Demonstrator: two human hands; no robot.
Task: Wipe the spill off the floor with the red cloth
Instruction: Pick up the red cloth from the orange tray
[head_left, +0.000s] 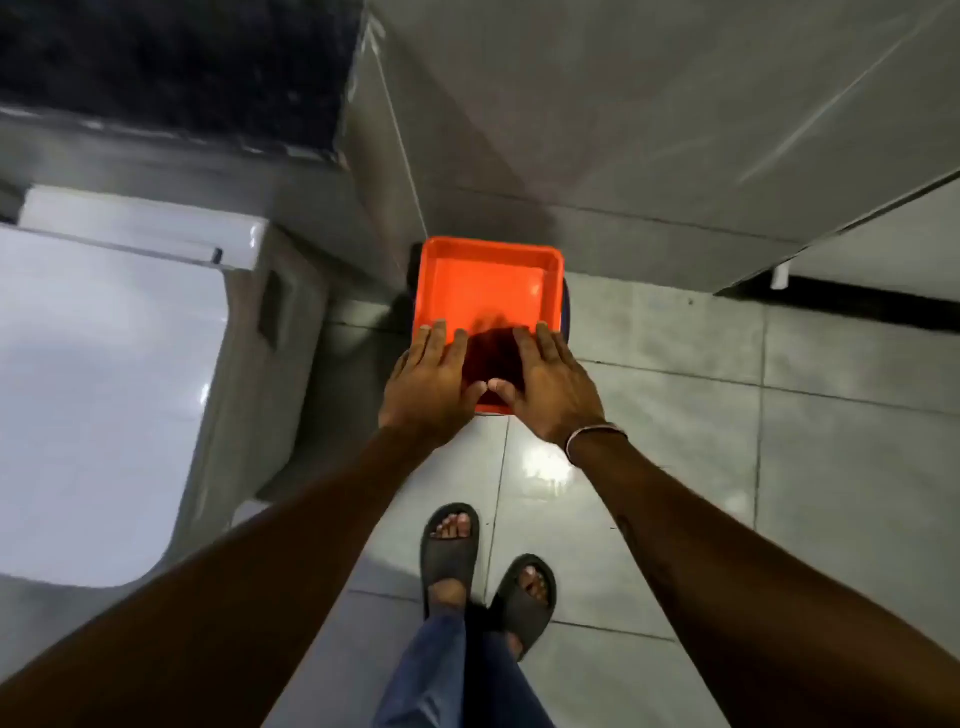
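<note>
My left hand (431, 387) and right hand (550, 387), fingers spread flat, half hide dark red cloth (493, 358) in orange tray (491, 275), frame centre.

Both hands cover the near part of the orange tub (491, 280): the left hand (431, 387) hides its near left corner, the right hand (550, 387) its near right one. Between them lies a dark red mass (493, 358), perhaps the cloth, too shadowed to tell folds or edges. Something dark peeks from behind the tub's right side (567, 306) (only a sliver shows). The toilet (104, 374) is cut off by the left edge of the frame, both forearms by the bottom corners. The trouser legs (447, 675) run out at the bottom edge. The black panel (171, 57) at upper left is blurred.
</note>
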